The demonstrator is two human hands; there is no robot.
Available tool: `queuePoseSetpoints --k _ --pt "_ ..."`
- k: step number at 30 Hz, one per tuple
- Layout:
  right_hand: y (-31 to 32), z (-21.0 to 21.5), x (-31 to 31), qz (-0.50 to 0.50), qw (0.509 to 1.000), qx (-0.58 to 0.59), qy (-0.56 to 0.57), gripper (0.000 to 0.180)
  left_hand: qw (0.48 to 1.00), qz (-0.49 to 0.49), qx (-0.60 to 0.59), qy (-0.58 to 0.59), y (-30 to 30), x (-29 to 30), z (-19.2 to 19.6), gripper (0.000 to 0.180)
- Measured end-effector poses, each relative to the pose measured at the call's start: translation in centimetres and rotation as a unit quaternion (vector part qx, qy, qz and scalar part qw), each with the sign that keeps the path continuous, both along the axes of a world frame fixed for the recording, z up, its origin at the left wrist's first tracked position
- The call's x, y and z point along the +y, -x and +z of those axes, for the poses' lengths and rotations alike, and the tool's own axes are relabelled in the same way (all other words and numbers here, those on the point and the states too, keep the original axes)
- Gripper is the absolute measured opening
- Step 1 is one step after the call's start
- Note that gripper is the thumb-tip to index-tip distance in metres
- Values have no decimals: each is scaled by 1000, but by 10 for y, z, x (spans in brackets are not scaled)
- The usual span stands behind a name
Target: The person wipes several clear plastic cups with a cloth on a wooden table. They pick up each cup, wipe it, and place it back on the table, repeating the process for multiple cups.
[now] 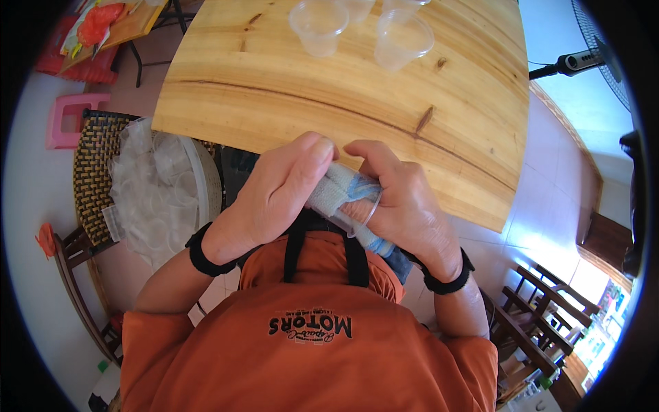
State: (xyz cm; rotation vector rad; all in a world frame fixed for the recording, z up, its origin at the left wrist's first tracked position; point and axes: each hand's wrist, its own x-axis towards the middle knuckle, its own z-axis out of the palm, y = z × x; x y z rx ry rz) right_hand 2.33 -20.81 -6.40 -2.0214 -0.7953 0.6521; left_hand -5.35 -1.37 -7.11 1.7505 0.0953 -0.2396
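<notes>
Both hands meet at the near edge of a wooden table (357, 82). My right hand (405, 206) grips a clear plastic cup (360, 216) lying on its side, with a pale blue and white cloth (343, 189) pushed into and around it. My left hand (274, 196) is closed on the other end of the cloth, pressing it against the cup. Most of the cup is hidden under fingers and cloth. Black bands circle both wrists.
Several clear plastic cups (319, 27) stand on the far side of the table. To my left a white basin (206, 178) with a bag of clear cups (147, 192) rests on a woven chair. A pink stool (68, 120), dark wooden chairs (528, 323) and a standing fan (590, 58) surround the table.
</notes>
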Motion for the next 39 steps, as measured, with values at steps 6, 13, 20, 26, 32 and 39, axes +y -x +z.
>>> queuePoseSetpoints --k 6,13,20,26,32,39 --pt "0 -9 0 -25 999 -5 -47 62 997 49 40 50 4 -11 2 42" --pt "15 -36 5 -55 935 317 -152 61 973 19 -224 -56 4 -6 -7 28" --pt "19 -35 -3 -19 922 378 -87 56 945 -14 -302 -123 2 7 -8 30" --pt "5 -11 -35 -79 959 269 -50 30 982 115 -150 -24 11 18 -3 31" --pt "5 21 -40 -140 950 178 -215 32 979 59 71 182 5 8 -8 34" --pt "7 8 -8 -124 859 409 -281 34 801 118 212 548 3 -17 -16 44"
